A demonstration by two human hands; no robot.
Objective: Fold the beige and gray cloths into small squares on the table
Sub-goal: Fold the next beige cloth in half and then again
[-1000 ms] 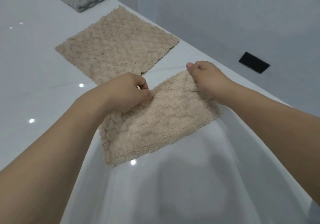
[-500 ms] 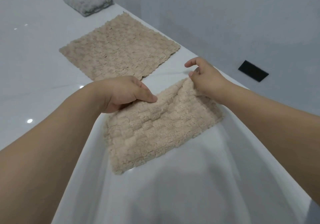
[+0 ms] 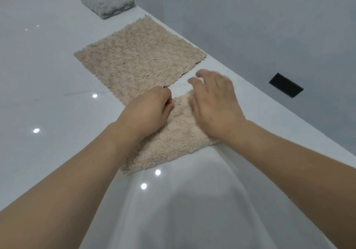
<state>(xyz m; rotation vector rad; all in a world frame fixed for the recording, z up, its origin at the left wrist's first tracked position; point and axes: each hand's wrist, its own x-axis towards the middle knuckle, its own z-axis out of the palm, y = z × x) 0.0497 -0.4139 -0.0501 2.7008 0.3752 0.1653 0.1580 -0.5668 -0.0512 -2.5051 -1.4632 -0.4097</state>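
- My left hand (image 3: 149, 110) has its fingers curled down onto the left part of the near beige cloth (image 3: 173, 142). Whether they pinch an edge or only press, I cannot tell. If they slip, I judge the layers would spring apart and the fold go crooked.
- My right hand (image 3: 213, 102) is spread flat, fingers loose and closed on nothing, over the cloth's right far corner. It is blurred, so I cannot tell if the palm touches. A hard sweep could drag the whole cloth across the glossy table (image 3: 48, 94).
- The cloth lies close to the table's right edge; a careless push could send a corner over.
- The cloth is thick, fluffy pile with a scalloped hem, lying directly before me and looking doubled over, bulky, likely to puff open.
- Just beyond it a second beige cloth (image 3: 140, 59) lies flat and unfolded, their corners nearly meeting; I could snag it.
- The gray cloth (image 3: 107, 3) sits farther off, already a small square.
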